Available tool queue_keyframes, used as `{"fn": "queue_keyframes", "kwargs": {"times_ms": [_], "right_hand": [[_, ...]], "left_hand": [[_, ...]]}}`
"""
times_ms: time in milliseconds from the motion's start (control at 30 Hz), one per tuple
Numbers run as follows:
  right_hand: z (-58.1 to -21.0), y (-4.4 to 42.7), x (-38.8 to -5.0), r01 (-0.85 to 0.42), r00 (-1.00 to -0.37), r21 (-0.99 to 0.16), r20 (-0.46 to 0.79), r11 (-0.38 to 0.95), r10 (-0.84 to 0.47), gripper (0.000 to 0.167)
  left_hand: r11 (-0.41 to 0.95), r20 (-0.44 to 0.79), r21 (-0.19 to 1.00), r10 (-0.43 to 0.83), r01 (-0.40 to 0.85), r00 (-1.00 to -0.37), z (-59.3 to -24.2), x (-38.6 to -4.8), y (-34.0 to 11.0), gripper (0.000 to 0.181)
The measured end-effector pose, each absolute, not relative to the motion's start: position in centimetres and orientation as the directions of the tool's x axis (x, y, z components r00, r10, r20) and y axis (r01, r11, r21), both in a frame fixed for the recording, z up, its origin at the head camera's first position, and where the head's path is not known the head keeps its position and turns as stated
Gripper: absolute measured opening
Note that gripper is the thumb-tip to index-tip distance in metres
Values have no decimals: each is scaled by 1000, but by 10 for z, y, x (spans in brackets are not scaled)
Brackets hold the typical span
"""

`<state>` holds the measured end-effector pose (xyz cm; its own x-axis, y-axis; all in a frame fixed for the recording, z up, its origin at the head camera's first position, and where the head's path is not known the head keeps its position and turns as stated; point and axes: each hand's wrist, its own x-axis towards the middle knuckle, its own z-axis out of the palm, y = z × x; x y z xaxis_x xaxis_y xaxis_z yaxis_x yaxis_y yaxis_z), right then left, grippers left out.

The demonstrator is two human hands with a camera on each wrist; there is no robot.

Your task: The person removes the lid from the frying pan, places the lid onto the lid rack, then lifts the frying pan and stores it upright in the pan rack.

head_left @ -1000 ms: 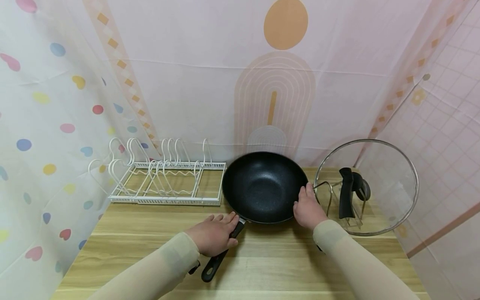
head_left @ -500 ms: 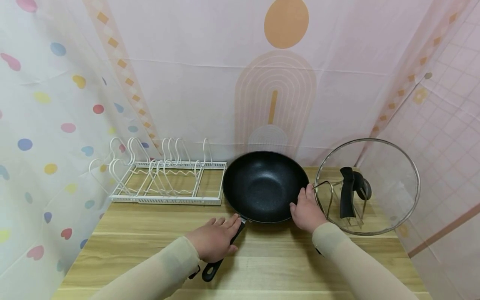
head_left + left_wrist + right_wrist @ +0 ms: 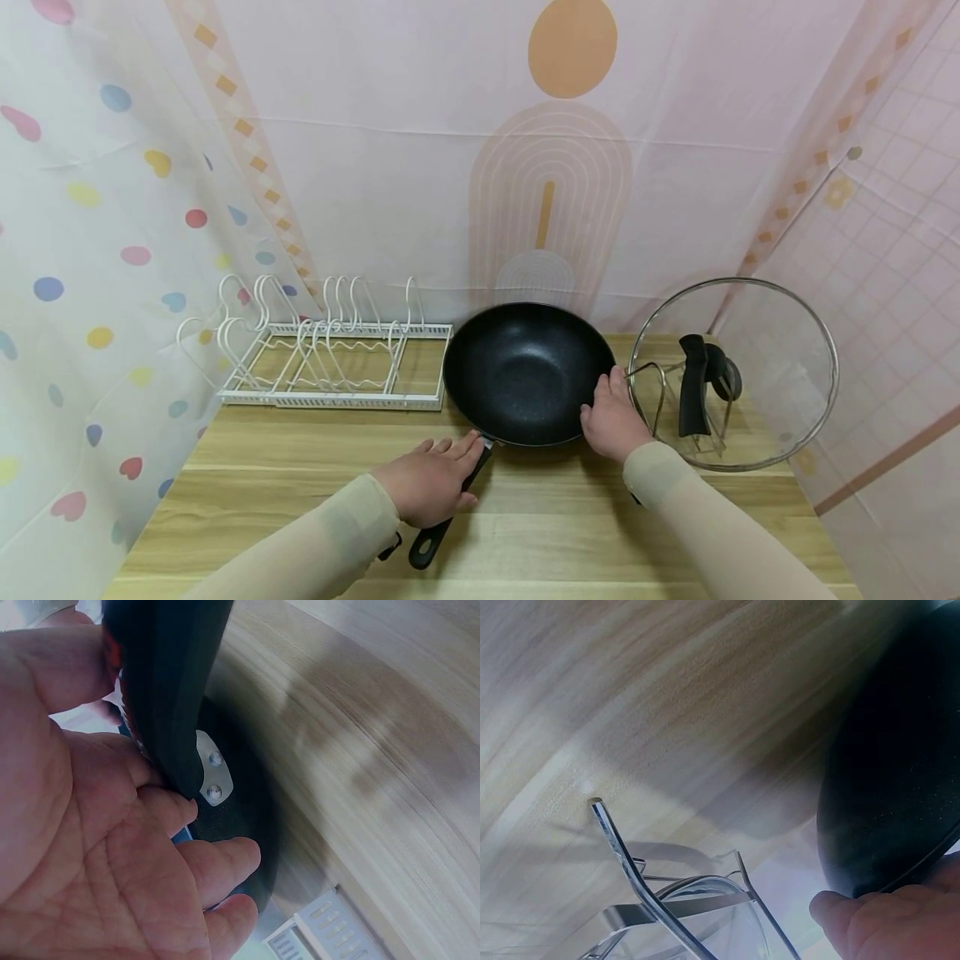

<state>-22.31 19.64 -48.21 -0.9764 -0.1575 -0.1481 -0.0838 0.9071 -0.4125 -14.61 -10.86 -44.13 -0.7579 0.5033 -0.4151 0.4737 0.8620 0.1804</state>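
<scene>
The black pan (image 3: 528, 375) is set on the worktop (image 3: 300, 500) between the white rack (image 3: 360, 402) and the glass lid (image 3: 776, 375). Its handle (image 3: 441, 529) is partly covered by the left hand (image 3: 427, 483), fingers straight; its right side is touched by the right hand (image 3: 615, 421), likewise straight-fingered. In the right wrist view, pan and right hand are cut off.

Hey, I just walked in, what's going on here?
Someone is handling a black wok, open side up: the left hand touches its handle, the right hand its right side. A white rack lies to its left, and a glass lid stands propped in a metal stand to its right.
</scene>
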Motion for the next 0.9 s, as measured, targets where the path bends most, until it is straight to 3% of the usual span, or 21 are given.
{"fn": "queue_keyframes", "kwargs": {"times_ms": [900], "right_hand": [[-483, 197, -224, -104, -979, -400, -119, 910, -164, 71]], "left_hand": [[865, -432, 193, 499, 463, -751, -441, -141, -104, 78]]}}
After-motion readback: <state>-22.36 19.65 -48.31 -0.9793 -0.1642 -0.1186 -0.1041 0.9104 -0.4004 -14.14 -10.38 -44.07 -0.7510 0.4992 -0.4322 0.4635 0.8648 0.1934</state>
